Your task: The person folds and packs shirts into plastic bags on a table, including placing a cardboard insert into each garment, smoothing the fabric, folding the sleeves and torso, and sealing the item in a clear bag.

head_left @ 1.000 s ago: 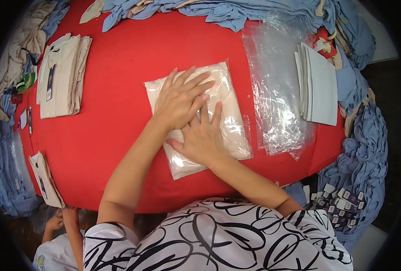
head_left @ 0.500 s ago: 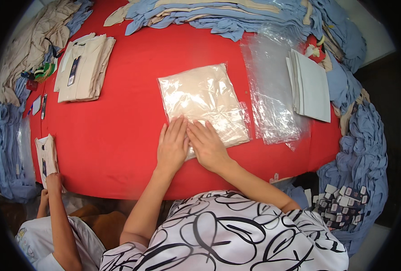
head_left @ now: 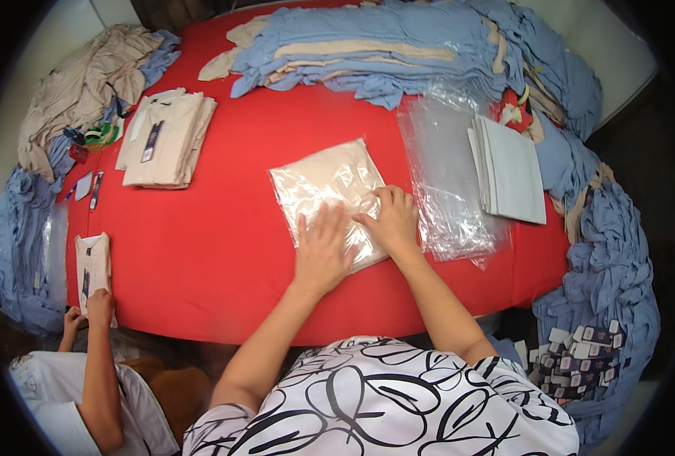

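Both hands are flat on the near end of the bagged beige garment (head_left: 330, 194), a folded piece sealed in a clear plastic bag on the red table (head_left: 223, 228). The left hand (head_left: 322, 251) lies palm down, fingers spread, over the bag's near-left corner; the right hand (head_left: 392, 220) sits just beside it on the near-right edge, fingers loosely curled against the plastic. Neither hand is closed around anything: these are pressing palms, open on the film, not a pinch or a clasp. The package stretches away from both hands toward the far side of the table, its long axis tilted a little to the left, so most of it lies beyond the fingertips. The two hands are about equally near, each already touching it. To the right of the right hand, close by, a stack of empty clear plastic bags (head_left: 447, 182) lies slack, and beyond that a pile of white card inserts (head_left: 508, 167). Well off to the left of the left hand sits a stack of folded beige shirts (head_left: 168, 140), and at the table's left edge another person's hand (head_left: 100, 304) rests on a small folded beige shirt (head_left: 92, 262). Far beyond the package, blue and beige garments (head_left: 383, 45) lie heaped.
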{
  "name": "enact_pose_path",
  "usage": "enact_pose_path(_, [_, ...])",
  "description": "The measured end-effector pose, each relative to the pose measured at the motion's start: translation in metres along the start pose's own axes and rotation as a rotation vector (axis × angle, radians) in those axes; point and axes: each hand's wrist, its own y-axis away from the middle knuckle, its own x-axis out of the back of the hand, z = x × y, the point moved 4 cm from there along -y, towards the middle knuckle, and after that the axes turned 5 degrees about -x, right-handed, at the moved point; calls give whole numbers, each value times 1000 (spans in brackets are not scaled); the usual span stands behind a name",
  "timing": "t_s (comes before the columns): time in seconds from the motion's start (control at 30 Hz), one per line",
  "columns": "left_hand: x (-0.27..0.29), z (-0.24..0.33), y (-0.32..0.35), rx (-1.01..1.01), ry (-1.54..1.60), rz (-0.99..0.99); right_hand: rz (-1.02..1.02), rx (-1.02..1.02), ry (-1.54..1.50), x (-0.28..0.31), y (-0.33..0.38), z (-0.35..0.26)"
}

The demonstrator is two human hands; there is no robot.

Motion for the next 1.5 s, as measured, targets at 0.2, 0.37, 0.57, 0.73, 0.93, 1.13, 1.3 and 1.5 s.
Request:
enact_pose_path(0.2, [-4, 3, 9, 10, 122, 19, -158, -213, -190, 3, -28, 37])
enact_pose_path(0.37, [1, 5, 20, 33, 149, -6, -721, -403, -818, -40, -41, 94])
enact_pose_path(0.57, [-1, -13, 45, 54, 372, 45, -1074, -501, -1534, -19, -14, 54])
enact_pose_path(0.73, [21, -56, 101, 147, 226, -28, -1062, -500, -1999, 29, 2, 0])
enact_pose_path(0.93, [77, -52, 99, 255, 944, 355, -1271, -612, -2624, 83, 12, -114])
enact_pose_path(1.13, [77, -117, 122, 885, 1564, 580, -631, -131, -977, 38, -5, -78])
enact_pose_path(1.3, [44, -129, 161, 904, 1426, 195, -666, -364, -580, -34, 45, -39])
enact_pose_path(1.5, [57, -135, 141, 807, 992, -79, -663, -166, -630, -42, 71, -66])
